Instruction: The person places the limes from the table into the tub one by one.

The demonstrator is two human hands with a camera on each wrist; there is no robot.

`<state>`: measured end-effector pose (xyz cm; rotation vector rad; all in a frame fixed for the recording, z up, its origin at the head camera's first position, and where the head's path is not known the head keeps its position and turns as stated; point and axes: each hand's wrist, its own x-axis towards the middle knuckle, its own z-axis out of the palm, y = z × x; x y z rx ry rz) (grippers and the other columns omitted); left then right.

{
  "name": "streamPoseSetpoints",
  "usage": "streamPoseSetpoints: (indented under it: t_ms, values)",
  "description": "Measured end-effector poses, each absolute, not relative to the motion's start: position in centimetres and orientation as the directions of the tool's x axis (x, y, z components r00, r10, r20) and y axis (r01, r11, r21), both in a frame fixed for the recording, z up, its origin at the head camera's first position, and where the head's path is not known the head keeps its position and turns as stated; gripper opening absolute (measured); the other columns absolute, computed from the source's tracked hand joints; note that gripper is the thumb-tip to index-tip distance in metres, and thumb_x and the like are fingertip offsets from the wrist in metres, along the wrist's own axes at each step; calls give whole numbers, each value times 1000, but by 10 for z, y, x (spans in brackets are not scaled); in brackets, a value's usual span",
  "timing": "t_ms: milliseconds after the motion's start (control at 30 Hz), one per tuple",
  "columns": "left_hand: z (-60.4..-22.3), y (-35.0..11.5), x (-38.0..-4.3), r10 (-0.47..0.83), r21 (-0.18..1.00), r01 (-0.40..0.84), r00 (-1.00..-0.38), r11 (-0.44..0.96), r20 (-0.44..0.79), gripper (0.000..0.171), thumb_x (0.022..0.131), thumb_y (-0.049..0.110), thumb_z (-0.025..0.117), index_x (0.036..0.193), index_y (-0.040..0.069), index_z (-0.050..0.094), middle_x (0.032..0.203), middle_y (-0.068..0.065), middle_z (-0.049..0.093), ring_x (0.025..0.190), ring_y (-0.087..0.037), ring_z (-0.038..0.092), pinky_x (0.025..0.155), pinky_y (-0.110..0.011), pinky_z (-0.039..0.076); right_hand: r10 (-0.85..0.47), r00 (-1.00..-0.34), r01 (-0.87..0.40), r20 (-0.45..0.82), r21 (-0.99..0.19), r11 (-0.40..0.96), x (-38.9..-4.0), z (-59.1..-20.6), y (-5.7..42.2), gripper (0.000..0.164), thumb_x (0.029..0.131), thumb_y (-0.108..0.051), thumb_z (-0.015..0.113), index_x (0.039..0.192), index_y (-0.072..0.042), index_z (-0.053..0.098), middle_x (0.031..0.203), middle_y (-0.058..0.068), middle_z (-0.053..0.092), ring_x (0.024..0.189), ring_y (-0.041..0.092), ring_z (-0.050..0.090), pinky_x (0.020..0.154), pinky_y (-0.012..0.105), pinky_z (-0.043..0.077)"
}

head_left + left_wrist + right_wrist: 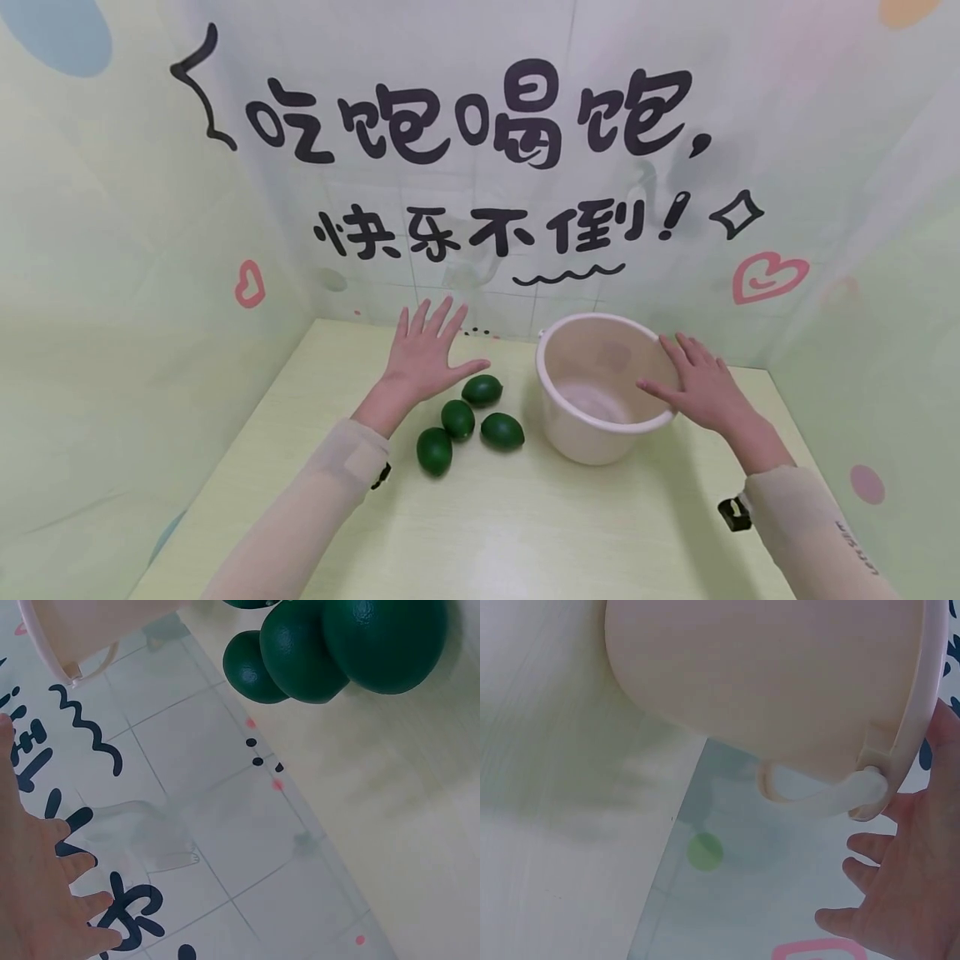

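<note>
Several dark green limes (502, 432) lie in a loose group on the table, also large at the top of the left wrist view. Just behind and left of them hovers my left hand (426, 354), fingers spread, holding nothing. A pale pink bucket (592, 442) stands upright to the right of the limes. My right hand (705, 387) is at the bucket's right rim with its fingers extended and thumb over the opening. In the right wrist view the bucket's white handle (832, 796) hangs by the fingers; whether the hand touches the rim I cannot tell.
A light wooden-looking table (480, 533) fills the lower part of the head view. Behind it hangs a printed sheet (480, 183) with black lettering and pink hearts, and similar sheeting closes off both sides.
</note>
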<state>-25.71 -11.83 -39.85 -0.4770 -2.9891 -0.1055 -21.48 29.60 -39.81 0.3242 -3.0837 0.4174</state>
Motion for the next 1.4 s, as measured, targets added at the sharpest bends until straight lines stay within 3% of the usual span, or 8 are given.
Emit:
streamPoseSetpoints:
  t_ms: [900, 1400]
  values:
    - [-403, -119, -247, 332, 48, 339, -937, 940, 110, 93, 88, 78, 43, 160, 23, 23, 168, -6, 18, 155, -37, 13, 127, -57, 9, -174, -985, -166, -9, -255, 953, -215, -401, 295, 98, 91, -64, 55, 157, -1, 19, 158, 34, 20, 145, 55, 17, 109, 80, 21]
    - [-415, -128, -233, 313, 72, 322, -943, 944, 112, 88, 90, 73, 49, 159, 22, 27, 164, -9, 29, 152, -37, 25, 125, -59, 14, -166, -986, -155, -21, -259, 953, -214, -402, 294, 97, 92, -63, 54, 158, -2, 18, 158, 33, 21, 145, 54, 17, 108, 80, 21]
